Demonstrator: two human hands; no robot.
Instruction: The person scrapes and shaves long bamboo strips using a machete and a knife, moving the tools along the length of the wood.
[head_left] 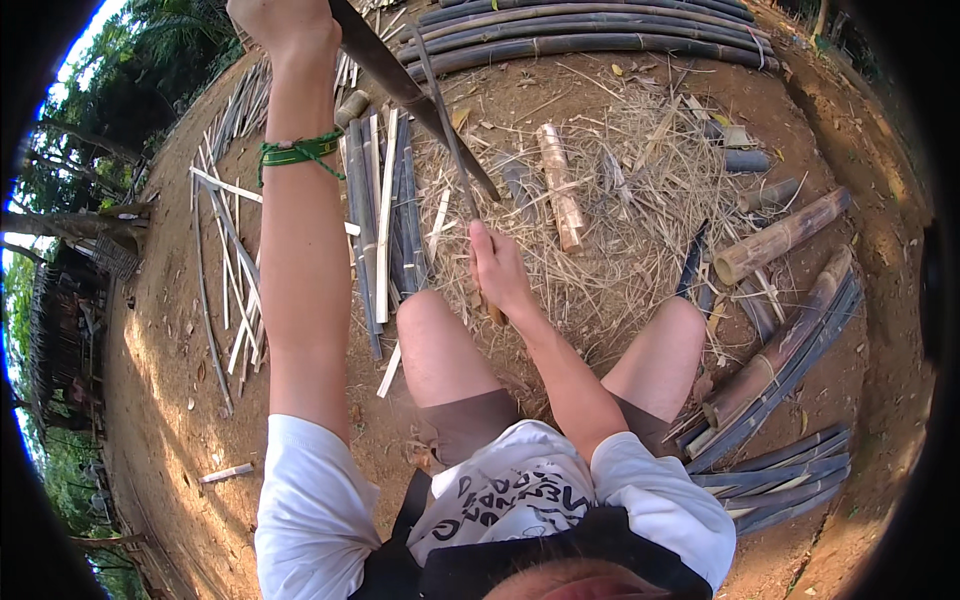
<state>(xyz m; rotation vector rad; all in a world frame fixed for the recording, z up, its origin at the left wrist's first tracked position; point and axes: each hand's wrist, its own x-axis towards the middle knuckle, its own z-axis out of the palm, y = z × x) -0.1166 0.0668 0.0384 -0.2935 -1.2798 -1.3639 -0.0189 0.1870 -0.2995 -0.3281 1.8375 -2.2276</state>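
My left hand (285, 22) is raised high at the upper left, its fingers closed around the upper part of a long dark bamboo pole (385, 75). The pole slants down to the right and ends above the shavings. Between my knees, my right hand (497, 265) is closed on the handle of a long, narrow-bladed knife (445, 115). Its thumb lies along the handle, and a bit of brown handle shows below the fist. The blade points up and away and crosses the bamboo pole in view; whether the two touch I cannot tell.
A heap of pale shavings (620, 220) surrounds an upright-looking bamboo log section (560, 190) on the dirt. Split strips (385, 210) lie left of my knees. Long bamboo poles (590, 45) are stacked at the far side. Bamboo pieces (785, 235) and split bundles (780, 375) lie right.
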